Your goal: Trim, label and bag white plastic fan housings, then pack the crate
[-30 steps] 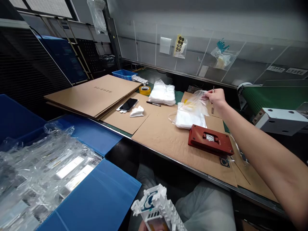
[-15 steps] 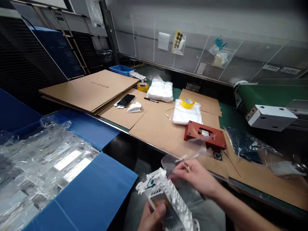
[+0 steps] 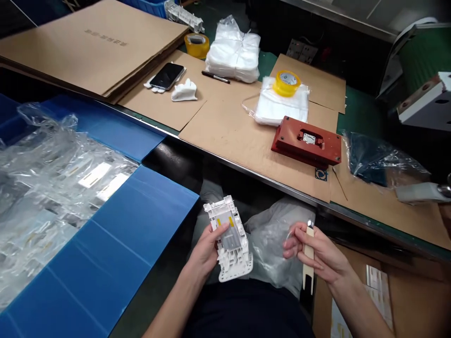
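My left hand (image 3: 207,248) grips a white molded plastic part (image 3: 235,256) over my lap, thumb on its face. The part has a flat clear or grey panel with two yellow strips, ribbed sides and a rounded perforated end. To its right, my right hand (image 3: 322,251) is closed around a slim tool with a cream handle (image 3: 308,256) and a metal end at the top; its exact kind is unclear. A clear plastic bag (image 3: 269,251) hangs over my lap, and its edge reaches the fingertips of that hand.
A blue box (image 3: 141,211) at left holds several bagged white parts (image 3: 95,174). On the bench are a red fixture (image 3: 292,136), yellow tape (image 3: 286,84), white bag stacks (image 3: 232,51), a phone (image 3: 168,76), white gloves (image 3: 185,91), a pen (image 3: 215,77) and cardboard sheets (image 3: 84,47).
My view has tilted downward. The white part is turned to show its yellow-striped face. My right hand has moved away from it to the right, with the cream-handled tool now upright.
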Tool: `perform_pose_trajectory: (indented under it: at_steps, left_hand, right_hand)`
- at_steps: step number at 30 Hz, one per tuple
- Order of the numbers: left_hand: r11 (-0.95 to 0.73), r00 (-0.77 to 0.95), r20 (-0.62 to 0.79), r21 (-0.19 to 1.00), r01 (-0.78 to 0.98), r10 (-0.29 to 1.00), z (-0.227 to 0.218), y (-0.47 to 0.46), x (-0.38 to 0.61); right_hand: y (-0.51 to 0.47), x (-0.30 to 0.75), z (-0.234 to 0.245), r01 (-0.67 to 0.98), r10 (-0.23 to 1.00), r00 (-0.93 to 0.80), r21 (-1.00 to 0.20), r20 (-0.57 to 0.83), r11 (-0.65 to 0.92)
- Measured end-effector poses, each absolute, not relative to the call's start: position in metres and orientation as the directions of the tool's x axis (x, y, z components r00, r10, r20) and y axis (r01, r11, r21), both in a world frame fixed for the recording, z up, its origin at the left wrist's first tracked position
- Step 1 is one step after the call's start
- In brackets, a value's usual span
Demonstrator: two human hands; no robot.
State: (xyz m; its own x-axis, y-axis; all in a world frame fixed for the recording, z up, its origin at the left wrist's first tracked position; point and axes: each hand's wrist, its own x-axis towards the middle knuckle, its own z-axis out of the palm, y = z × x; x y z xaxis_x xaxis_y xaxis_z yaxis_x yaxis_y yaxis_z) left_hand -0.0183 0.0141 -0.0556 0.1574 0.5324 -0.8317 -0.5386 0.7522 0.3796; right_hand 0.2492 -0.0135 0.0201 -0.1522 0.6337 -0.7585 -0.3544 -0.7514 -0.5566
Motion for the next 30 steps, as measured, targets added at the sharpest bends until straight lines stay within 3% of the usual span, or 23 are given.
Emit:
perform_pose_trajectory:
  at_steps: [4, 7, 10, 13, 19, 24, 27, 30]
  left_hand:
    - [0.759, 0.216, -0.767, 0.471, -0.450, 0.605, -0.053, 0.020, -0.027]
    - [0.734, 0.388, -0.632, 0.642, -0.223, 0.671, -0.039, 0.024, -0.034]
    - [0.560, 0.540, -0.521, 0.821, 0.108, 0.661, -0.022, 0.029, -0.030]
    - [0.357, 0.606, -0.460, 0.887, 0.291, 0.649, -0.016, 0.030, -0.014]
    - [0.226, 0.649, -0.356, 0.933, 0.279, 0.672, -0.023, 0.034, 0.016]
    - [0.105, 0.773, -0.289, 0.954, 0.280, 0.565, -0.022, 0.045, 0.024]
    - [0.205, 0.750, -0.380, 0.925, 0.321, 0.541, -0.028, 0.047, 0.019]
    - [0.424, 0.695, -0.471, 0.869, 0.256, 0.544, -0.037, 0.046, 0.011]
  right_hand:
    - [-0.013, 0.250, 0.018, -0.181, 0.712, 0.080, -0.713, -0.698, -0.678]
    - [-0.012, 0.242, 0.018, -0.008, 0.770, 0.180, -0.784, -0.612, -0.621]
    - [-0.009, 0.235, 0.024, 0.166, 0.837, 0.117, -0.820, -0.535, -0.548]
    - [-0.004, 0.232, 0.036, 0.315, 0.868, -0.073, -0.837, -0.491, -0.447]
    - [0.008, 0.239, 0.056, 0.440, 0.752, -0.497, -0.873, -0.434, -0.213]
    - [0.014, 0.252, 0.072, 0.564, 0.614, -0.660, -0.825, -0.432, 0.026]
    - [0.016, 0.265, 0.082, 0.701, 0.594, -0.614, -0.705, -0.520, 0.107]
    - [0.016, 0.275, 0.078, 0.786, 0.622, -0.543, -0.602, -0.565, 0.139]
